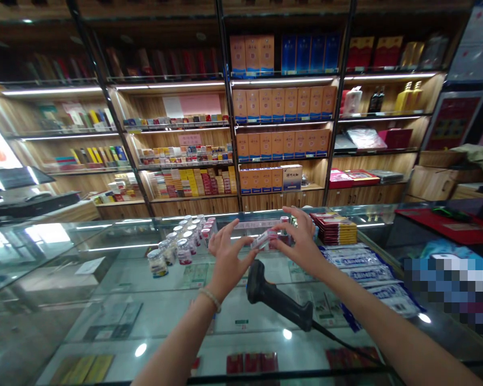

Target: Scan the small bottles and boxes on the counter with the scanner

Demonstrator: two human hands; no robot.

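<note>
Over the glass counter (177,316), a small white and pink pack (263,239) is held level between my two hands. My left hand (228,262) pinches its left end with thumb and finger, the other fingers raised. At the opposite end, my right hand (304,246) grips it the same way. What kind of pack it is, I cannot make out. Just below the hands, a black barcode scanner (279,300) lies on the glass, its cable running to the lower right.
Several small lidded jars (184,251) stand in rows left of my hands. To the right are a stack of red and yellow packets (335,229) and blue and white bags (364,265). Behind the counter, lit shelves hold boxes (284,104) and bottles (410,96).
</note>
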